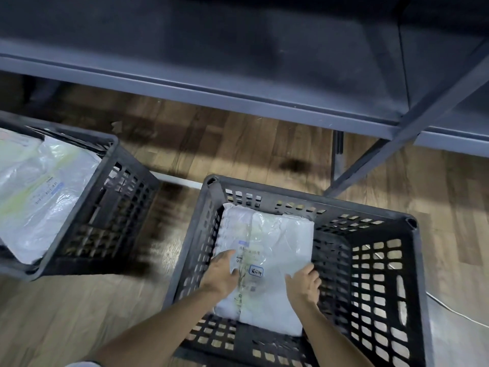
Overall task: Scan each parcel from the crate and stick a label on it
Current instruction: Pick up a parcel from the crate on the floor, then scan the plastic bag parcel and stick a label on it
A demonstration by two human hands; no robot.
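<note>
A white plastic-wrapped parcel lies flat inside a black slotted crate on the floor, low in the head view. It carries a printed shipping label and a small blue-edged sticker. My left hand rests on the parcel's left side, fingers spread over the label area. My right hand curls over the parcel's right edge, next to the crate's inner wall. Whether either hand truly grips the parcel is unclear.
A second black crate stands to the left with several white parcels in it. A dark metal shelf rack spans the top, its diagonal leg at the right. The floor is wood. A white cable lies at the right.
</note>
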